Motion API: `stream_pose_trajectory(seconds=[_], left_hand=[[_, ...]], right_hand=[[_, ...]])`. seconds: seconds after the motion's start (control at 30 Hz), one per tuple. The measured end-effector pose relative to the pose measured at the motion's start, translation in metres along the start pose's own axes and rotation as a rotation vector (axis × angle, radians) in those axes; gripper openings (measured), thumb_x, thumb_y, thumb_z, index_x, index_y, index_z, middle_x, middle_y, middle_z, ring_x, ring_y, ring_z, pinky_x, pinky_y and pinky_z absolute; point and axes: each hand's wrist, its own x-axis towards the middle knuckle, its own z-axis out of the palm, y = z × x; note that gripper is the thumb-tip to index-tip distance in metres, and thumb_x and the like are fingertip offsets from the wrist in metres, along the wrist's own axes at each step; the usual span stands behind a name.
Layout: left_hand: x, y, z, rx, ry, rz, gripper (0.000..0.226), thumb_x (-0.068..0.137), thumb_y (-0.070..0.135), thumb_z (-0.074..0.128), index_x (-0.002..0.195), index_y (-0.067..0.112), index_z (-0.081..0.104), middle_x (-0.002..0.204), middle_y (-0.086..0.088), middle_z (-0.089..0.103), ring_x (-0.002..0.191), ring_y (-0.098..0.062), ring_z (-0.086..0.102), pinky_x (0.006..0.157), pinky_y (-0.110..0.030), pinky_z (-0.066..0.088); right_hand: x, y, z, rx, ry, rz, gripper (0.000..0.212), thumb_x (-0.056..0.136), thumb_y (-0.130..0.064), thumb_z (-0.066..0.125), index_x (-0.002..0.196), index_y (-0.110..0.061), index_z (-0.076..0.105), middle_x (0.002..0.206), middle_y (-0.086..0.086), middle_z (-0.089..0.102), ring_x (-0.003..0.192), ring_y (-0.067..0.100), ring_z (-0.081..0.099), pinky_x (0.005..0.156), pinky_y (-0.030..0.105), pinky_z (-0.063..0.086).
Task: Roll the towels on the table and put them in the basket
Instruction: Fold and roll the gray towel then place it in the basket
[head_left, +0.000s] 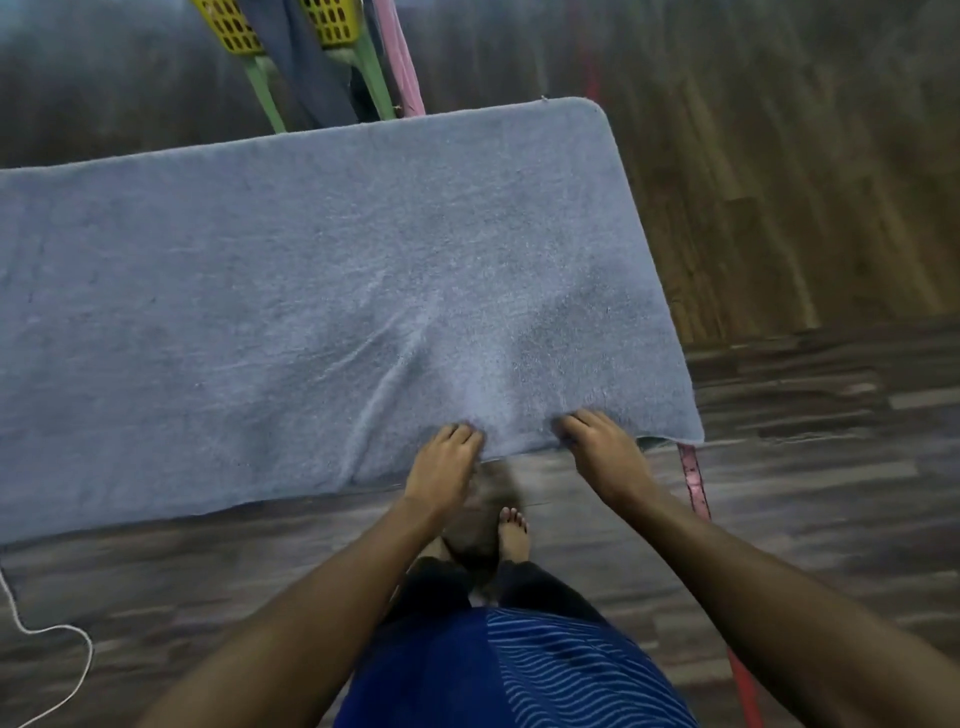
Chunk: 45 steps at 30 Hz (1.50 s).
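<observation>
Towel (322, 291): grey-blue terry with a nubby pile, spread flat and hiding the tabletop; rounded far corner, creases fanning from my hands.
Left hand (445, 460): fingers curled, pinching the near hem.
Right hand (602, 447): fingers curled on the same hem, just beside.
Basket (231, 28): yellow slotted plastic, beyond the far edge.
Floor (805, 208): wood-grain planks.

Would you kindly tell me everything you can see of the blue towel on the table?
The towel is grey-blue and looks like soft terry. It lies spread out flat, not yet rolled, with a rounded far right corner; its left end runs out of view. Creases fan up from its near edge, where the left hand and the right hand grip it with curled fingers, side by side near the right end.
</observation>
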Motion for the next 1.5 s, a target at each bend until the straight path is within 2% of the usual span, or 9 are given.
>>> stream_pose_trajectory(seconds=[0.2, 0.37, 0.5, 0.57, 0.67, 0.77, 0.93, 1.13, 1.5], left_hand=[[-0.004, 0.018, 0.000, -0.026, 0.104, 0.061, 0.032, 0.058, -0.003, 0.082, 0.081, 0.011, 0.064, 0.080, -0.002, 0.063, 0.074, -0.022, 0.061, 0.061, -0.024, 0.044], [-0.003, 0.029, 0.002, -0.025, 0.092, 0.082, 0.030, 0.058, -0.002, 0.083, 0.077, 0.011, 0.064, 0.075, -0.001, 0.063, 0.069, -0.021, 0.061, 0.055, -0.023, 0.046], [-0.003, 0.027, 0.005, -0.028, 0.043, 0.043, 0.020, 0.071, 0.007, 0.067, 0.089, 0.011, 0.061, 0.086, -0.006, 0.062, 0.081, -0.028, 0.061, 0.068, -0.036, 0.051], [0.000, 0.025, 0.002, 0.002, 0.050, -0.001, 0.024, 0.075, 0.015, 0.065, 0.099, 0.013, 0.059, 0.094, -0.004, 0.062, 0.087, -0.025, 0.059, 0.074, -0.039, 0.050], [0.006, 0.021, -0.003, 0.035, 0.067, -0.051, 0.030, 0.078, 0.016, 0.068, 0.105, 0.013, 0.058, 0.103, -0.007, 0.060, 0.093, -0.027, 0.056, 0.076, -0.040, 0.049], [0.014, 0.014, -0.006, 0.041, 0.047, -0.068, 0.034, 0.081, 0.012, 0.066, 0.114, 0.011, 0.057, 0.115, -0.009, 0.056, 0.103, -0.030, 0.052, 0.081, -0.042, 0.048], [0.021, 0.010, -0.007, 0.014, -0.011, -0.069, 0.037, 0.084, 0.009, 0.060, 0.120, 0.009, 0.055, 0.120, -0.011, 0.052, 0.109, -0.031, 0.046, 0.088, -0.045, 0.047], [0.018, 0.009, -0.007, 0.002, 0.004, -0.054, 0.037, 0.084, 0.008, 0.059, 0.120, 0.010, 0.055, 0.119, -0.011, 0.052, 0.108, -0.031, 0.046, 0.088, -0.044, 0.047], [-0.004, -0.011, -0.019, -0.050, 0.053, -0.122, 0.035, 0.088, 0.011, 0.056, 0.123, 0.009, 0.057, 0.124, -0.009, 0.057, 0.113, -0.030, 0.050, 0.091, -0.042, 0.045]], right_hand=[[-0.023, 0.011, -0.002, 0.084, 0.126, 0.056, 0.023, 0.082, 0.000, 0.065, 0.098, -0.016, 0.066, 0.097, -0.002, 0.063, 0.089, 0.021, 0.057, 0.072, 0.035, 0.050], [-0.030, 0.021, -0.001, 0.097, 0.107, 0.093, 0.019, 0.081, -0.003, 0.064, 0.091, -0.018, 0.064, 0.092, -0.003, 0.062, 0.084, 0.021, 0.057, 0.070, 0.035, 0.049], [-0.034, 0.024, -0.002, 0.112, 0.036, 0.121, 0.007, 0.083, -0.015, 0.067, 0.088, -0.020, 0.065, 0.092, -0.005, 0.062, 0.088, 0.019, 0.057, 0.076, 0.033, 0.046], [-0.032, 0.028, -0.007, 0.173, 0.110, 0.184, 0.007, 0.086, -0.022, 0.068, 0.091, -0.018, 0.066, 0.094, -0.004, 0.060, 0.090, 0.016, 0.055, 0.079, 0.031, 0.045], [-0.021, 0.043, -0.021, 0.150, 0.295, 0.355, 0.011, 0.086, -0.017, 0.068, 0.096, -0.013, 0.065, 0.101, 0.005, 0.055, 0.096, 0.022, 0.051, 0.082, 0.029, 0.040], [-0.009, 0.057, -0.033, 0.147, 0.259, 0.435, 0.022, 0.083, -0.012, 0.069, 0.105, -0.010, 0.063, 0.111, 0.010, 0.053, 0.105, 0.028, 0.049, 0.090, 0.035, 0.042], [-0.001, 0.063, -0.041, 0.172, 0.207, 0.331, 0.015, 0.083, -0.002, 0.064, 0.095, -0.008, 0.071, 0.100, 0.009, 0.066, 0.092, 0.028, 0.061, 0.080, 0.036, 0.049], [-0.002, 0.058, -0.044, 0.135, 0.170, 0.438, 0.010, 0.076, 0.000, 0.062, 0.081, -0.006, 0.068, 0.089, 0.009, 0.066, 0.082, 0.028, 0.059, 0.062, 0.028, 0.030], [0.015, -0.010, -0.037, 0.199, 0.178, 0.339, 0.014, 0.090, -0.014, 0.058, 0.097, -0.017, 0.070, 0.098, 0.001, 0.064, 0.090, 0.019, 0.059, 0.077, 0.033, 0.049]])
